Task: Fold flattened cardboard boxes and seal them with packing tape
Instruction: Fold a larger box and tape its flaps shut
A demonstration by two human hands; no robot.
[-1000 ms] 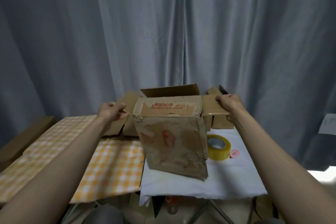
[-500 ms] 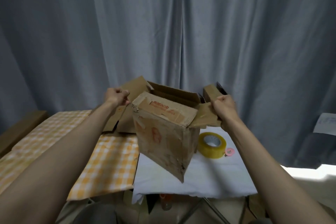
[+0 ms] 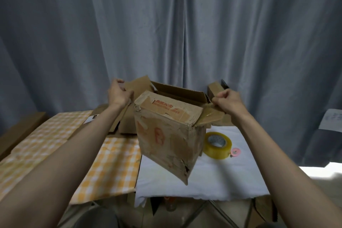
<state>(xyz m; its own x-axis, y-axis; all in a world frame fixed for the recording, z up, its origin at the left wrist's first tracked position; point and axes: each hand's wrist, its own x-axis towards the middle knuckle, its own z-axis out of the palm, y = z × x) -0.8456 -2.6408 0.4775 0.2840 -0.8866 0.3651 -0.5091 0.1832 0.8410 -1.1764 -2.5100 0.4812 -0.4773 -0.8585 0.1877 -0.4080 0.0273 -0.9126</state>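
A worn brown cardboard box (image 3: 166,139) with red print stands tilted on one lower corner over the white cloth (image 3: 212,177), its top open. My left hand (image 3: 118,93) grips the box's left flap (image 3: 137,85), which sticks up. My right hand (image 3: 228,101) pinches the right flap (image 3: 211,117), which lies out sideways. The near flap is folded down over the top. A roll of yellowish packing tape (image 3: 217,144) lies flat on the cloth just right of the box.
A small pink ring (image 3: 235,152) lies beside the tape. More flattened cardboard (image 3: 127,126) is piled behind the box. An orange checked cloth (image 3: 103,164) covers the table to the left. Grey curtains (image 3: 166,24) hang close behind. Table legs show below.
The box has turned so one corner now faces me, and it has tipped onto that lower corner. Both hands kept hold of the side flaps and rose slightly.
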